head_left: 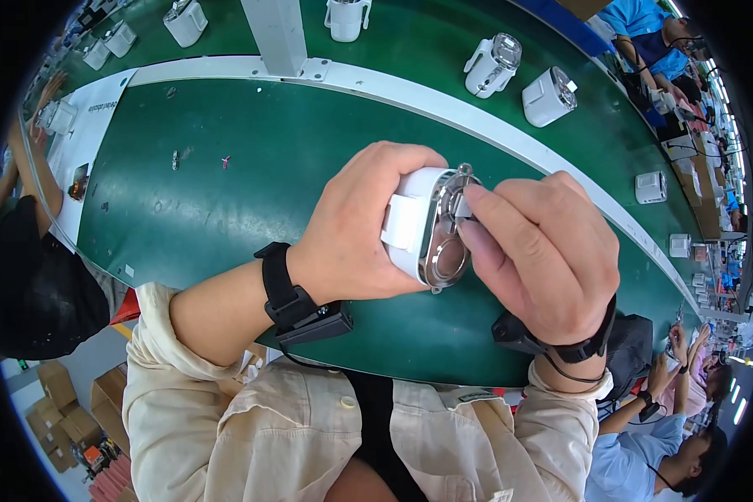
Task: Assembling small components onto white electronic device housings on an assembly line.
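Note:
My left hand [356,226] wraps round a white plastic housing [405,222] with rounded ends, held above the green bench mat. A shiny chrome face [446,251] with round parts covers its side toward my right hand. There, the thumb and forefinger of my right hand [544,251] are pinched together at a small pale tab [463,207] on the chrome. The fingers partly hide the tab and the face, so I cannot tell how it is attached. Both wrists wear black straps with small boxes.
Beyond a white rail [376,90], similar white housings [550,97] stand on a green belt. A white post [274,38] rises from the rail. Small scraps [225,161] lie on the green mat [226,217]. Other people work at left and right; cardboard boxes [63,418] sit lower left.

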Action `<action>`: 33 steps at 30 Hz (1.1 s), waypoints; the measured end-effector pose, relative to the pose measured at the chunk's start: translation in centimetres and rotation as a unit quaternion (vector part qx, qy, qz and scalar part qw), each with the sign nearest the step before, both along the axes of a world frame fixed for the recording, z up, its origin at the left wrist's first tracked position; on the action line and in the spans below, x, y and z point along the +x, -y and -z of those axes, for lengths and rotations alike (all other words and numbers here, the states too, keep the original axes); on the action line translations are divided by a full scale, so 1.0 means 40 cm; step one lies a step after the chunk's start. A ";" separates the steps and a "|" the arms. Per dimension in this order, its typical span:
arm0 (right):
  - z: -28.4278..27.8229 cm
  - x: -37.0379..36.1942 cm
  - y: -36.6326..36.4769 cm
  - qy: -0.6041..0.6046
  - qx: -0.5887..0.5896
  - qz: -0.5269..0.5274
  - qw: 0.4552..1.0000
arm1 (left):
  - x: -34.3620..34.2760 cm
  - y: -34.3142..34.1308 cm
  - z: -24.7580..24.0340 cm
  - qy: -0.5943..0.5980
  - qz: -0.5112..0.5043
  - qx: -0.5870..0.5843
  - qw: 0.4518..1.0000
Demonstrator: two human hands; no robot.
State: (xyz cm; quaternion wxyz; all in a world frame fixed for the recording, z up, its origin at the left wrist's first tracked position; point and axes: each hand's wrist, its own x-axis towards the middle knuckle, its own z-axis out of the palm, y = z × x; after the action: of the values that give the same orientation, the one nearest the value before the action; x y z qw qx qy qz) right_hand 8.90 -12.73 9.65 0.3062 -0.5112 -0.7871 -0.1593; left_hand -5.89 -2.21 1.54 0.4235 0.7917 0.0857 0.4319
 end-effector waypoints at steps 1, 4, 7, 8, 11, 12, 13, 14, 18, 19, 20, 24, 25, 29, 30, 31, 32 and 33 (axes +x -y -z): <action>0.007 0.004 -0.005 -0.017 0.016 -0.015 1.000 | 0.000 0.002 0.001 0.000 0.001 0.000 1.000; 0.017 0.015 -0.010 -0.031 0.017 -0.028 0.999 | 0.000 0.010 0.003 -0.013 0.022 -0.047 0.999; 0.013 0.021 -0.006 -0.044 0.005 -0.040 0.998 | 0.001 0.009 0.004 -0.009 0.022 -0.047 0.999; 0.009 0.023 -0.004 -0.049 -0.007 -0.044 0.998 | 0.001 0.009 0.005 -0.007 0.022 -0.046 0.999; 0.006 0.022 -0.002 -0.042 -0.016 -0.043 0.998 | 0.001 0.004 0.008 -0.010 0.019 -0.023 0.999; 0.005 0.022 -0.001 -0.030 -0.012 -0.038 0.999 | 0.001 0.003 0.009 -0.011 0.018 -0.012 1.000; 0.006 0.021 0.001 -0.018 -0.008 -0.034 0.999 | 0.001 0.002 0.008 -0.012 0.020 -0.012 1.000; 0.008 0.020 0.001 -0.019 -0.009 -0.032 0.999 | 0.002 0.001 0.004 -0.011 0.012 -0.002 1.000; 0.019 0.023 -0.008 -0.033 0.029 -0.037 0.998 | 0.003 0.000 -0.002 -0.010 -0.002 0.015 1.000; 0.021 0.026 -0.009 -0.039 0.028 -0.041 0.998 | 0.004 0.001 -0.002 -0.009 0.000 0.011 1.000; 0.023 0.028 -0.010 -0.044 0.026 -0.045 0.998 | 0.004 0.002 -0.003 -0.008 0.002 0.006 1.000; 0.026 0.027 -0.012 -0.079 0.011 -0.063 0.995 | -0.001 0.003 -0.002 -0.001 0.025 -0.021 0.999; 0.026 0.027 -0.012 -0.093 0.004 -0.069 0.993 | -0.002 0.003 -0.001 -0.002 0.025 -0.020 0.999; 0.018 0.026 -0.009 -0.090 -0.003 -0.074 0.993 | -0.002 0.003 -0.001 -0.011 0.053 -0.047 0.997; 0.018 0.026 -0.006 -0.091 -0.003 -0.072 0.993 | -0.001 0.004 -0.001 -0.010 0.054 -0.050 0.997; 0.020 0.025 -0.005 -0.069 -0.008 -0.066 0.995 | -0.002 0.002 -0.001 -0.010 0.054 -0.053 0.997; 0.022 0.024 -0.004 -0.047 -0.014 -0.059 0.997 | -0.002 0.000 -0.001 -0.010 0.053 -0.055 0.997; 0.024 0.022 -0.001 -0.025 -0.020 -0.052 0.998 | -0.005 -0.003 0.001 -0.012 0.053 -0.054 0.997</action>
State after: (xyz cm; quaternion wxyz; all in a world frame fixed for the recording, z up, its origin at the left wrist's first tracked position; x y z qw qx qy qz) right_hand 9.77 -12.67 8.68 0.3233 -0.4789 -0.8080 -0.1150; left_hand -6.10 -2.09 1.50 0.4867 0.7764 0.0714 0.3940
